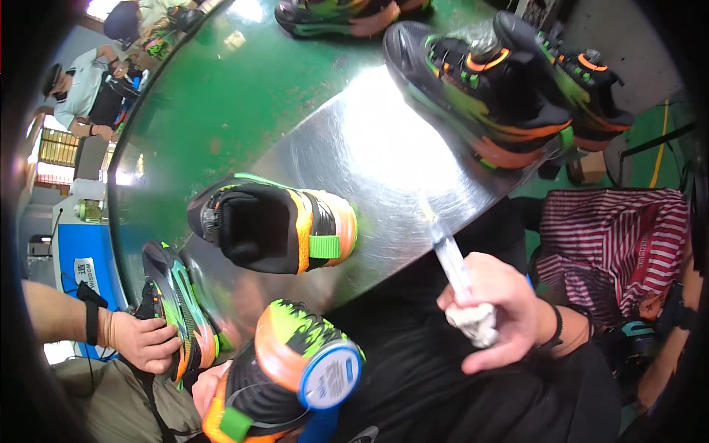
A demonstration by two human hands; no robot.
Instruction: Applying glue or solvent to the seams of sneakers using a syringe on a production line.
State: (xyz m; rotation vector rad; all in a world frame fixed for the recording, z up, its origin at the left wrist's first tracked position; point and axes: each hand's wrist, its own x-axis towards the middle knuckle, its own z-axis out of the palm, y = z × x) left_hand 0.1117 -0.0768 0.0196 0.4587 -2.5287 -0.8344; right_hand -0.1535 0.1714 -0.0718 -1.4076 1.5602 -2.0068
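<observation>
My right hand [509,314] is closed around a clear syringe [450,262], its thin tip pointing up and away over the metal plate. A crumpled white wad, like tissue or cloth [474,323], is gripped in the same hand. At the lower middle, my left hand [210,387] holds a black, orange and lime sneaker [281,354], mostly hidden behind it. Against that shoe's side is a round white disc with a blue rim [331,375]; whether it is attached I cannot tell. A matching sneaker [277,229] stands on the metal plate [310,155] just beyond.
More sneakers [473,96] stand at the far right and top of the green table [199,111]. On the left, another person's hand [148,343] holds a sneaker [181,303]. At the right sits someone in red-and-white stripes [620,251]. Other people [88,88] work beyond the table.
</observation>
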